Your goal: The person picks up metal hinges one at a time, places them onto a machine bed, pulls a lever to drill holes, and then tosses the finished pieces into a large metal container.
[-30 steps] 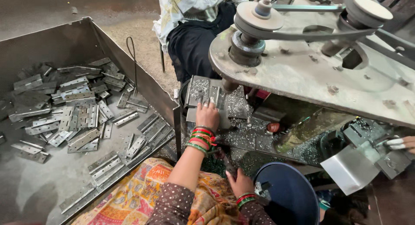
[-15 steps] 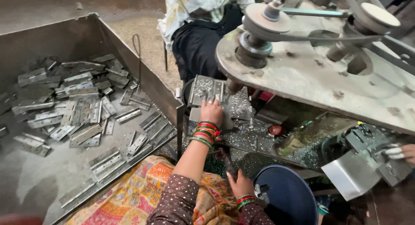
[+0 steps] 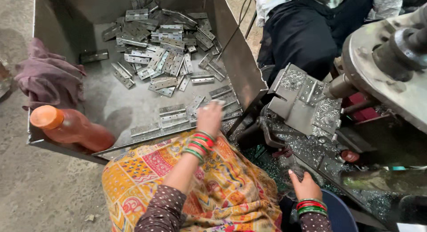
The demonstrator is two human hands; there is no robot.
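My left hand (image 3: 209, 118), with red and green bangles at the wrist, reaches into the near right corner of a large grey metal bin (image 3: 111, 111) and rests on the flat steel hinges (image 3: 173, 114) lying there. Its fingers curl downward and are hidden, so whether it holds one is unclear. More hinges (image 3: 164, 54) lie heaped across the bin floor. My right hand (image 3: 304, 185) is low at the right, fingers wrapped on a dark handle (image 3: 290, 163) beneath the machine. A patterned orange cloth (image 3: 213, 187) covers my lap.
A steel jig plate (image 3: 300, 100) strewn with metal shavings sits under the drill machine (image 3: 391, 58) on the right. Another person in dark clothes (image 3: 307, 31) sits beyond it. An orange-capped bottle (image 3: 66, 127) and a purple rag (image 3: 44, 78) lie at the bin's left edge.
My left hand left the jig plate and swung left into the bin of hinges. The view turned left and downward. My right hand stayed on the handle.
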